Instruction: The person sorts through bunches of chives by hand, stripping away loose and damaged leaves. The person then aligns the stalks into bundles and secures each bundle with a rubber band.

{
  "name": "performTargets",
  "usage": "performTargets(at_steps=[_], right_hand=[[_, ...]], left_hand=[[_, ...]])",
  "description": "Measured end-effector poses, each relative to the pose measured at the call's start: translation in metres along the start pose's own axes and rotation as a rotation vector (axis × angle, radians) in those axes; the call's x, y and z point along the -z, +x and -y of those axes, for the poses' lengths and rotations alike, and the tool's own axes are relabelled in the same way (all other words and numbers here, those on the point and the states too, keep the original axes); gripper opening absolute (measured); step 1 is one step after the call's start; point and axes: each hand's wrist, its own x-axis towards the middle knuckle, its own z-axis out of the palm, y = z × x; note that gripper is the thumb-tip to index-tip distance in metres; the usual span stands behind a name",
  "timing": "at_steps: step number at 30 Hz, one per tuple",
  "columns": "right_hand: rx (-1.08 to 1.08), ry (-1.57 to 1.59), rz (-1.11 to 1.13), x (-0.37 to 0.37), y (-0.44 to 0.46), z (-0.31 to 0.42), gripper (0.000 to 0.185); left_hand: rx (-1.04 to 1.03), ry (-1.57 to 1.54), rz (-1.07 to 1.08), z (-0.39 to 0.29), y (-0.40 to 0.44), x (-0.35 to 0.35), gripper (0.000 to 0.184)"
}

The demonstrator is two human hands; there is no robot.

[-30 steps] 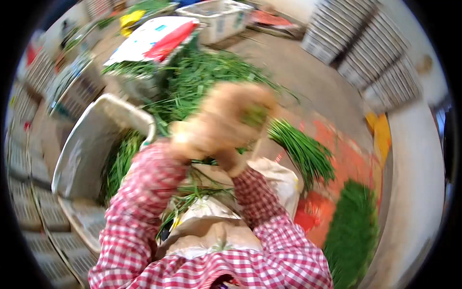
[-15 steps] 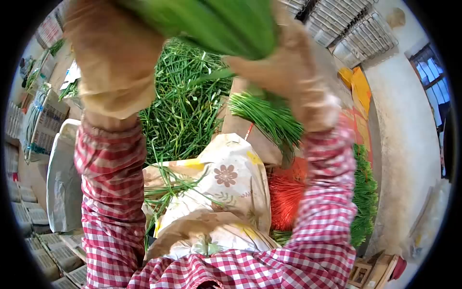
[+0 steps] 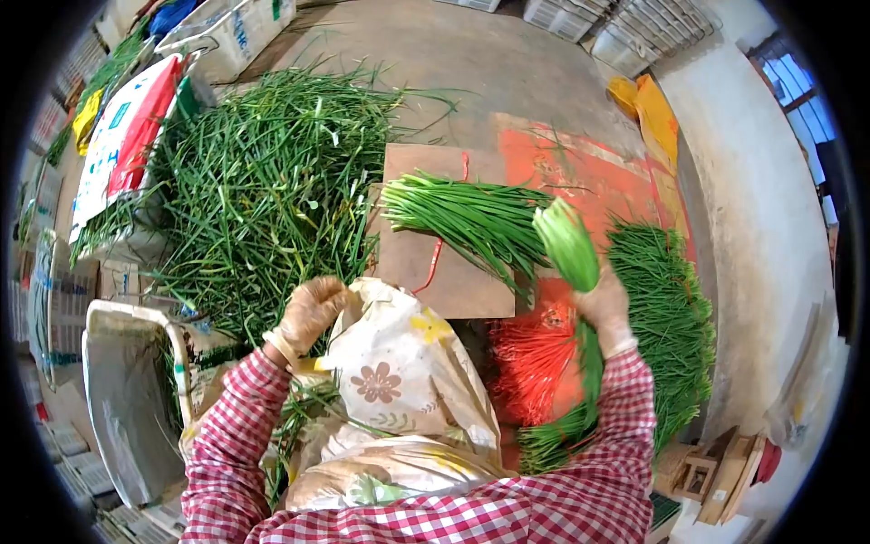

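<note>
While the right hand (image 3: 605,304) has its fingers closed round a held bunch (image 3: 571,249) of long green stalks, pale ends up and outward, darker leaves apparently trailing below the fingers, the left hand (image 3: 311,313) is curled beside the apron (image 3: 399,363); whether its fingers grip anything cannot be told. Handling, as judged: a firm, even hold round the whole bunch, enough to stop stalks slipping but short of bruising them, with the pale ends level and the trailing leaves lifted clear. Item, just beyond and to the left of the right fingers: one loose bunch (image 3: 462,218), lying across a brown board (image 3: 462,295), its leaf tips near the held one, so the two could tangle. Item, under that bunch: a red tie (image 3: 430,265), crossing the board, easily dragged askew. Item, near and to the left below the right fingers: red strands (image 3: 535,363), fanned out, liable to snag low leaves. Item, to their right: a row of stacked greens (image 3: 662,335). Item, beyond the left fingers: a tangled heap (image 3: 272,172). Item, farther left of them: an upright-sided tub (image 3: 91,381).
</note>
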Motion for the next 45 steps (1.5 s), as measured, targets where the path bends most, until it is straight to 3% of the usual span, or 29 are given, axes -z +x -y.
performTargets(at_steps=[4, 7, 10, 11, 14, 15, 18, 19, 22, 24, 25, 26, 28, 29, 31, 35, 36, 38, 40, 41, 45], right_hand=[[-0.137, 0.083, 0.132, -0.075, -0.029, -0.014, 0.055], [-0.153, 0.106, 0.228, -0.105, -0.051, -0.001, 0.054], [-0.291, 0.215, 0.239, -0.086, -0.059, 0.023, 0.058], [-0.296, 0.217, 0.242, -0.083, -0.061, 0.023, 0.058], [-0.268, 0.267, 0.196, -0.090, -0.074, 0.004, 0.055], [-0.219, 0.691, 0.133, -0.094, -0.078, -0.008, 0.051], [-0.338, 1.700, 0.164, -0.086, -0.078, -0.028, 0.042], [-0.244, 1.359, 0.143, -0.079, -0.077, -0.027, 0.042], [-0.293, 1.306, 0.132, -0.082, -0.057, -0.022, 0.035], [-0.469, 1.968, 0.256, -0.068, -0.029, 0.007, 0.027], [-0.473, 1.974, 0.252, -0.078, -0.013, 0.004, 0.027], [-0.317, 1.425, 0.282, -0.100, 0.004, -0.006, 0.027], [-0.175, 0.875, 0.288, -0.149, 0.031, -0.031, 0.027], [0.159, 0.522, 0.129, -0.178, 0.042, -0.045, 0.030], [-0.174, 1.088, 0.153, -0.133, 0.032, -0.001, 0.041], [-0.347, 0.929, 0.139, -0.127, 0.025, 0.015, 0.048], [-0.351, 0.929, 0.141, -0.127, 0.025, 0.016, 0.048], [-0.264, 0.960, 0.139, -0.122, 0.026, 0.018, 0.048], [-0.276, 0.985, 0.131, -0.117, 0.024, 0.023, 0.048], [-0.282, 1.013, 0.124, -0.116, 0.024, 0.024, 0.047], [-0.275, 0.859, 0.140, -0.113, 0.027, 0.024, 0.047]], left_hand=[[0.088, 0.115, 0.031, -0.005, 0.023, -0.018, 0.018], [-0.261, 0.509, -0.077, -0.009, 0.057, -0.023, 0.021], [-0.635, 0.865, -0.170, -0.016, 0.099, -0.035, 0.046], [-0.545, 0.989, -0.147, -0.017, 0.112, -0.043, 0.060], [-0.515, 1.319, -0.180, -0.004, 0.145, -0.062, 0.072], [-0.515, 1.348, -0.194, -0.001, 0.149, -0.067, 0.074], [-0.493, 1.401, -0.232, 0.009, 0.144, -0.068, 0.075], [-0.521, 1.358, -0.239, 0.013, 0.138, -0.066, 0.076], [-0.518, 1.356, -0.229, 0.023, 0.129, -0.065, 0.079], [-0.531, 1.338, -0.224, 0.027, 0.123, -0.062, 0.080], [-0.521, 1.391, -0.211, 0.025, 0.121, -0.060, 0.081], [-0.513, 1.442, -0.197, 0.023, 0.121, -0.059, 0.081], [-0.488, 1.460, -0.161, 0.005, 0.120, -0.057, 0.069], [-0.576, 1.373, -0.187, -0.009, 0.116, -0.056, 0.062], [-0.820, 1.118, -0.204, -0.025, 0.115, -0.055, 0.037], [-0.977, 0.928, -0.020, -0.049, 0.128, -0.078, 0.027], [-0.867, 1.110, 0.067, -0.043, 0.134, -0.087, 0.023], [-1.031, 1.122, -0.015, -0.016, 0.150, -0.104, 0.019], [-1.187, 1.222, 0.000, -0.034, 0.156, -0.133, 0.018], [-1.147, 1.161, 0.129, -0.033, 0.162, -0.143, 0.021], [-1.137, 1.390, 0.141, -0.022, 0.174, -0.165, 0.020]])
